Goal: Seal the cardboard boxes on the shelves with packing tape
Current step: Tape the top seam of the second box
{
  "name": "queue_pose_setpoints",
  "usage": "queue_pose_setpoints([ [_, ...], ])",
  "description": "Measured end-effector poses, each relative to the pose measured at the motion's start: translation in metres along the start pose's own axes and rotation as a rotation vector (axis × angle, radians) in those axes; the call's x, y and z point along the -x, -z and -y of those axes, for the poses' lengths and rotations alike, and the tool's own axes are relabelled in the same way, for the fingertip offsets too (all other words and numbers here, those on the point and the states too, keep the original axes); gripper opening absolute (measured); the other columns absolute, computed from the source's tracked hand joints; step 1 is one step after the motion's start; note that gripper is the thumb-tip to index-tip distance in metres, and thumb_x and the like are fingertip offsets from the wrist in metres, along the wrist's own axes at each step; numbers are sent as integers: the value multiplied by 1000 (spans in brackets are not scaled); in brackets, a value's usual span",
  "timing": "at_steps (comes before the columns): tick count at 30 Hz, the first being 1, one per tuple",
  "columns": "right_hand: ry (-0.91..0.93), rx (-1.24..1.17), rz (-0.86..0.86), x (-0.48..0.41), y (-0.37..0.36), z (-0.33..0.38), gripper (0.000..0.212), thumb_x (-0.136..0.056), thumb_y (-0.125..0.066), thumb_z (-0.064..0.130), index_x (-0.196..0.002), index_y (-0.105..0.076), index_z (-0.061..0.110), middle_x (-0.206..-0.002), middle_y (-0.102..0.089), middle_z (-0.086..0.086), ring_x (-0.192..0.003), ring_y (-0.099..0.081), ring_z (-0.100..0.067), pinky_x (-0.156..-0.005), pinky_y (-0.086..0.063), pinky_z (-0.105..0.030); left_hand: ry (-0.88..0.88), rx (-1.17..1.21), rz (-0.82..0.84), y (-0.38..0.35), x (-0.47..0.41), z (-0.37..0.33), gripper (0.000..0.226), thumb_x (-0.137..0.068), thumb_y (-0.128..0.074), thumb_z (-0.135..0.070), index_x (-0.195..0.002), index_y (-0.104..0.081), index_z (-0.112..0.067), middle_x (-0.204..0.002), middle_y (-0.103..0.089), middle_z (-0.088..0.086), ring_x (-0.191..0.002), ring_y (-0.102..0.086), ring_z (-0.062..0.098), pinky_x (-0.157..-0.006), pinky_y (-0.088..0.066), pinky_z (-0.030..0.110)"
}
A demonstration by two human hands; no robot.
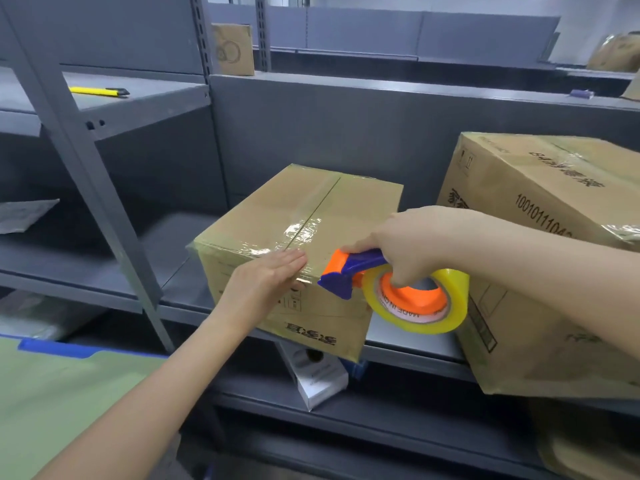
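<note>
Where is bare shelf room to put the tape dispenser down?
Bare shelf left of the small box, up to the slanted post. Upper shelf beside the yellow knife is free. Crowded right of that box: right hand, tape dispenser, large box.

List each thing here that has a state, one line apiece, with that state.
small box: flaps closed, seam taped, front overhanging the shelf
big box: closed, taped
dispenser: gripped, nose at the small box's front top edge
tape roll: mounted on the dispenser
left hand: flat, pressing that front edge
right hand: grips the dispenser
knife: lying on the upper shelf, untouched
</note>
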State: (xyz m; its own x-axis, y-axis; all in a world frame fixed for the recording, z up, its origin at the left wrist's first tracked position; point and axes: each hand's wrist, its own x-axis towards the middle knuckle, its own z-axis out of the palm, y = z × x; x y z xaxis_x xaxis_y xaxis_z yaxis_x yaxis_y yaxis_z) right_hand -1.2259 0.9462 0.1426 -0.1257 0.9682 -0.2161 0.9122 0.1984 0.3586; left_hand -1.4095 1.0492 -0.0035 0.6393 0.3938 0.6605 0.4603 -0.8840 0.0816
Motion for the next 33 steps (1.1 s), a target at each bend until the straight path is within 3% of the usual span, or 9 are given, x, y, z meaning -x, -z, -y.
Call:
queue_pose_setpoints([
  [7, -25, -126, -30, 22, -19, -17, 76, -78, -57, 29, -139, -21, 56, -63, -43, 12, -53, -41, -6, -43, -27, -20, 38, 44, 25, 0, -2, -2, 47, -56, -85, 1, -101, -72, -5, -106, -69, 11, -94, -68, 31, -76, -56, 51],
  [13, -92, -276, 48, 71, -60, -47, 83, -79, -56, 32, -135, -3, 65, -74, -57, 9, -63, -58, -11, -56, -51, -28, 70, 17, 47, 2, -2, -2, 46, -64, -81, 2, -107, -70, -7, -111, -67, 9, -99, -65, 32, -80, -54, 50],
  [20, -54, -131, -121, 62, -85, -41, 80, -84, -52, 35, -140, 1, 57, -76, -40, 8, -64, -46, -10, -49, -38, -23, 68, -113, 126, 14, -8, -18, 52, -63, -86, -16, -111, -68, -5, -115, -66, 9, -104, -63, 29, -81, -52, 44],
  [24, -40, -115, -125, 57, -91, -41, 82, -84, -53, 36, -142, 1, 53, -82, -46, 5, -66, -45, -10, -52, -40, -22, -111, -153, 120, 3, -16, -49, 67, -57, -88, -24, -115, -64, 1, -117, -64, 16, -106, -62, 33, -86, -49, 47],
  [27, -37, -109, -119, 56, -91, -41, 82, -83, -54, 37, -142, 0, 52, -78, -43, 8, -64, -43, -9, -49, -37, -21, -275, -48, 94, -12, -26, -74, 61, -56, -90, -15, -109, -67, 2, -112, -67, 15, -100, -66, 28, -81, -54, 43],
  [30, -42, -114, -99, 55, -89, -39, 82, -84, -56, 38, -143, 0, 50, -84, -46, 8, -65, -44, -9, -51, -39, -19, -265, 8, 29, -14, -29, -77, 58, -44, -87, 8, -99, -73, -5, -102, -71, 8, -89, -70, 19, -71, -56, 29],
  [33, -53, -140, -117, 57, -88, -35, 82, -83, -53, 39, -140, 3, 56, -80, -49, 5, -64, -47, -10, -50, -42, -23, -262, 18, 2, -10, -22, -61, 64, -41, -80, 20, -99, -74, -7, -102, -71, 7, -89, -69, 18, -72, -55, 29],
])
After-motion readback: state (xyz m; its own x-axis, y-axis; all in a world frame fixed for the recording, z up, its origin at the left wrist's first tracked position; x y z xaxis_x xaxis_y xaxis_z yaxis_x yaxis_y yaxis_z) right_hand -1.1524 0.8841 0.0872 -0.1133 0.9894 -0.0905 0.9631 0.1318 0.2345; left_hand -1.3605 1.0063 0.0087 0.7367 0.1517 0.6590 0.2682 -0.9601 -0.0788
